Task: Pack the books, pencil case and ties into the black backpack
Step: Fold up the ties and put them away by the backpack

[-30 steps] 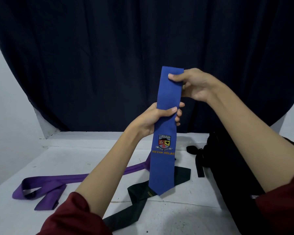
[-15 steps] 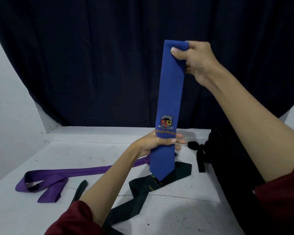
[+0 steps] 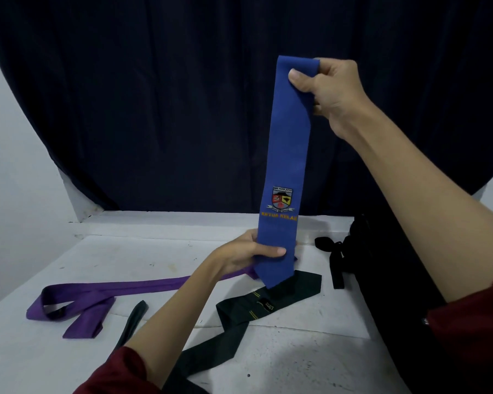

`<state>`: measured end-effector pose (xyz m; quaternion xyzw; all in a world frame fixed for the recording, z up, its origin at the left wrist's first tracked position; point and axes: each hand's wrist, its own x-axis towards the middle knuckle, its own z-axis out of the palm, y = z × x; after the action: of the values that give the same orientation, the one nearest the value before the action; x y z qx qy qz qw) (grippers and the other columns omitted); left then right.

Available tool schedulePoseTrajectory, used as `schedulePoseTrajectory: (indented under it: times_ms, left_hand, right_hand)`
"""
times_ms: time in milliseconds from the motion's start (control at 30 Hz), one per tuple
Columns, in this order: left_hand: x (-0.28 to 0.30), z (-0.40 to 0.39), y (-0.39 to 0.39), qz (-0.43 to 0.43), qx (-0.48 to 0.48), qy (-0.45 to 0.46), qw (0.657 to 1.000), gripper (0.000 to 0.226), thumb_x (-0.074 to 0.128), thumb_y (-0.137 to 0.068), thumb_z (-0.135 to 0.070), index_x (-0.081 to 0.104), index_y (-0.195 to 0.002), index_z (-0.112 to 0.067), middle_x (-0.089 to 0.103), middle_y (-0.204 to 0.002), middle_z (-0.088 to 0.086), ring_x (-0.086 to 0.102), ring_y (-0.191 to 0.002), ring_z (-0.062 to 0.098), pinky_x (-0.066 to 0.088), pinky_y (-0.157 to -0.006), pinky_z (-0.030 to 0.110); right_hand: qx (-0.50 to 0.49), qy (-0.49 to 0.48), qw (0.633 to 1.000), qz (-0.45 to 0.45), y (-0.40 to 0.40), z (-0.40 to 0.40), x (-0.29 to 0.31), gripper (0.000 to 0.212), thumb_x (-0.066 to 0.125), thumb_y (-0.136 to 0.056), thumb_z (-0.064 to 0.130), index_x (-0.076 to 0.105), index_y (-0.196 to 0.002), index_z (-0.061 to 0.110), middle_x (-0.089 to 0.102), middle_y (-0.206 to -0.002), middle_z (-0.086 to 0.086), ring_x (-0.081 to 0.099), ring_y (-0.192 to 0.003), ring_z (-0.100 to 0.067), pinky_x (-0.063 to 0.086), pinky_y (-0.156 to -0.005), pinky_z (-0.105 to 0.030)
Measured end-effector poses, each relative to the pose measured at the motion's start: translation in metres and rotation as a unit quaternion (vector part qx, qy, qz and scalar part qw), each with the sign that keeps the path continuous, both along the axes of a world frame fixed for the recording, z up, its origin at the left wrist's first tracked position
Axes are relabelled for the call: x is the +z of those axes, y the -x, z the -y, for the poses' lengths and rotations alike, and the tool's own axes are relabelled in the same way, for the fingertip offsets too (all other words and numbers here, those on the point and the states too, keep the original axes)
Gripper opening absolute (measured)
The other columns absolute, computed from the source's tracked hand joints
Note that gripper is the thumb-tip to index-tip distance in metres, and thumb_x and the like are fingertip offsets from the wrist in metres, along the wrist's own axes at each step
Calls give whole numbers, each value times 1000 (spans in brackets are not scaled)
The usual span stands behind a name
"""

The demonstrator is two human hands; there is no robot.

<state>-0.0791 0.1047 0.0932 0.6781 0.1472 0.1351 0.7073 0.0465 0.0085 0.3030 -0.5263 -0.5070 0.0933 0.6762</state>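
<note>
Your right hand (image 3: 329, 93) pinches top end of long blue fabric tie with crest (image 3: 286, 169); your left hand (image 3: 246, 253) grips it near pointed tip. Tie hangs upright, tip down, above white tabletop (image 3: 125, 251). Black fabric backpack (image 3: 387, 280) right of tie, contents hidden. Purple tie (image 3: 97, 294) left, dark green tie (image 3: 254, 311) beneath tip. Dark curtain (image 3: 154, 95) behind.
</note>
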Motion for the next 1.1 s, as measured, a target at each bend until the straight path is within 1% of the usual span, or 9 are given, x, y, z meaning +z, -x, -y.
schedulePoseTrajectory:
  times_ms: [100, 200, 333, 433, 700, 867, 967, 1033, 1100]
  left_hand:
    - [22, -2, 2, 80, 64, -32, 994, 49, 67, -80, -16, 53, -127, -18, 69, -114, 1, 63, -109, 18, 49, -94, 29]
    - [43, 4, 0, 121, 117, -73, 983, 45, 66, -87, -27, 54, -128, -16, 68, -117, 1, 61, -114, 20, 43, -103, 34]
    - [51, 21, -12, 142, 169, -102, 970, 22, 61, -91, -15, 65, -110, -5, 73, -94, 2, 69, -85, 11, 55, -81, 25]
    - [50, 27, -18, 137, 190, -116, 965, 16, 59, -92, -9, 66, -106, -4, 73, -92, 0, 70, -80, 7, 56, -72, 22]
    - [48, 40, -5, 90, 147, -96, 980, 6, 56, -94, -12, 62, -93, -13, 74, -77, -1, 71, -74, 13, 57, -69, 25]
    - [64, 53, 13, 113, 117, -128, 978, 6, 55, -94, -9, 59, -98, -12, 73, -76, -1, 69, -68, 11, 53, -61, 20]
    - [75, 60, 23, 134, 97, -139, 976, 7, 55, -93, -5, 59, -96, -10, 72, -73, 1, 69, -66, 13, 54, -60, 22]
    - [82, 63, 26, 151, 98, -153, 972, 7, 55, -92, -3, 60, -94, -8, 72, -72, 2, 69, -64, 15, 55, -61, 24]
    - [88, 64, 26, 166, 114, -168, 965, 8, 55, -92, -2, 61, -93, -7, 72, -71, 2, 69, -63, 15, 55, -61, 24]
  right_hand:
    - [-17, 7, 1000, 18, -2, -2, -3, 8, 65, -88, 13, 66, -83, 19, 68, -79, 6, 66, -70, -2, 57, -67, -23]
    - [-26, 6, 999, 25, 0, -6, -7, 7, 66, -88, 12, 68, -84, 17, 68, -78, 6, 66, -68, -1, 55, -62, -19]
    - [-40, -4, 999, 35, 6, -12, -7, 8, 67, -87, 12, 68, -80, 16, 68, -78, 5, 66, -68, -2, 52, -60, -17]
    - [-56, -9, 997, 54, 9, -15, -5, 5, 67, -86, 12, 69, -83, 9, 67, -76, 4, 64, -67, -3, 50, -58, -15]
    - [-81, -4, 996, 31, -4, -17, 1, 9, 68, -85, 10, 70, -90, 2, 69, -80, 0, 67, -72, -8, 56, -62, -20]
    - [-109, 15, 994, 3, -21, -21, -4, 7, 67, -86, 11, 67, -79, 12, 66, -78, 4, 65, -71, -5, 56, -63, -22]
    - [-109, 33, 993, -26, -33, -25, -16, 4, 66, -87, 10, 68, -87, 6, 66, -79, 3, 64, -71, -6, 55, -58, -22]
    - [-108, 62, 990, -60, -36, -33, -33, 3, 66, -86, 10, 67, -88, 7, 66, -82, 0, 64, -73, -10, 53, -57, -25]
    - [-95, 141, 982, -86, -37, -38, -57, 8, 67, -86, 11, 61, -81, 9, 63, -83, -6, 63, -66, -16, 52, -50, -25]
